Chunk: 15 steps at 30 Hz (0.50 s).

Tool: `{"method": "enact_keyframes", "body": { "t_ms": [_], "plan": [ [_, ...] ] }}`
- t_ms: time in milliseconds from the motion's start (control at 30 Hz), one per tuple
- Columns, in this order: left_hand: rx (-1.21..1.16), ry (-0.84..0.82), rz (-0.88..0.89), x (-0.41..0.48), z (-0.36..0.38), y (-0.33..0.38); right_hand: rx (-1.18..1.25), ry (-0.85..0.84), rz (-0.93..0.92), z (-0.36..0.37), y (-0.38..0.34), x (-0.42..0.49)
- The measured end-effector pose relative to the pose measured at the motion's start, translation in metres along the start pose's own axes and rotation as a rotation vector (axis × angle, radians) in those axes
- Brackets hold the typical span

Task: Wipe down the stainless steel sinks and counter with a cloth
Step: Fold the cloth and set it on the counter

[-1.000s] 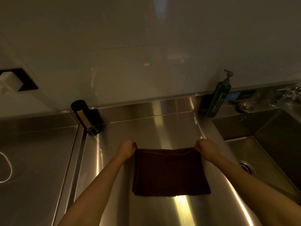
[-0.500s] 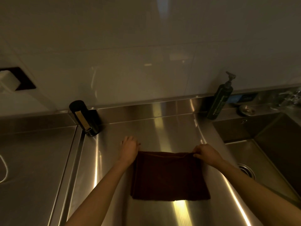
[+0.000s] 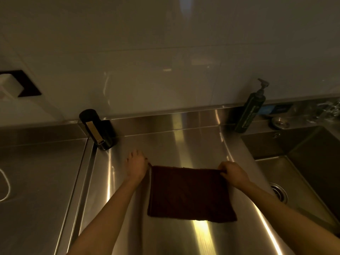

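Head view: a dark maroon square cloth [image 3: 189, 194] lies flat on the brushed stainless steel counter [image 3: 184, 144], spread between the 2 hands. The right hand [image 3: 233, 173] holds the cloth's far right corner, with its fingers curled under and the thumb pinched against them. The cloth's far edge runs straight from this hand toward the other.

The left hand [image 3: 137, 166] rests on the counter at the far left corner, its fingers [image 3: 131, 155] stretched forward and slightly spread. Its thumb side touches the corner, but I cannot tell whether it pins the fabric. The rest of the cloth lies toward the person, between the 2 forearms.

Beyond the left hand's fingertips and a little to their left, a black cylindrical container with a tan strip label [image 3: 95, 127] stands against the steel upstand. Left of the left forearm, past a raised seam, is a flat recessed steel panel [image 3: 36, 172]. A thin white cord [image 3: 7, 184] loops on it at the picture's edge.

To the right of the right hand the counter drops into a deep stainless steel sink basin [image 3: 312, 162], and its round metal drain [image 3: 278, 193] sits just beside the right forearm. Beyond the right hand, at the sink's far left corner, is a tall dark green pump bottle [image 3: 251, 111]. Just right of the bottle, a small round metal disc [image 3: 279, 123] lies on the ledge.
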<state>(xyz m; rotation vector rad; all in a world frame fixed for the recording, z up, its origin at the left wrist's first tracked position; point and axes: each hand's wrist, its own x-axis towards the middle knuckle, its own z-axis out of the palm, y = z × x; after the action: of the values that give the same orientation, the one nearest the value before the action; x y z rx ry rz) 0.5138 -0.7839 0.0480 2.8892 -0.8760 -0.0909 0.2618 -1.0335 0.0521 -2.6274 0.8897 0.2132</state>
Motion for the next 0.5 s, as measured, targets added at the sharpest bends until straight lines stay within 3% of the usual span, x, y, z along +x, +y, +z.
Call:
{"method": "enact_keyframes", "body": {
  "t_ms": [100, 200, 333, 433, 500],
  "plan": [
    [-0.007, 0.044, 0.188, -0.039, -0.004, 0.019, -0.044, 0.165, -0.132, 0.001, -0.004, -0.007],
    [-0.143, -0.100, 0.466, -0.109, 0.012, 0.029, -0.211, 0.126, -0.399, 0.005, -0.002, -0.013],
    [-0.092, -0.234, 0.411, -0.163, 0.026, 0.009, -0.322, -0.013, -0.451, 0.006, 0.005, -0.015],
    [-0.040, -0.201, 0.405, -0.162, 0.019, -0.002, -0.367, -0.038, -0.453, 0.004, 0.007, -0.018],
    [-0.032, -0.079, 0.479, -0.152, 0.012, -0.004, -0.348, -0.031, -0.426, 0.003, 0.007, -0.025]
  ]
}}
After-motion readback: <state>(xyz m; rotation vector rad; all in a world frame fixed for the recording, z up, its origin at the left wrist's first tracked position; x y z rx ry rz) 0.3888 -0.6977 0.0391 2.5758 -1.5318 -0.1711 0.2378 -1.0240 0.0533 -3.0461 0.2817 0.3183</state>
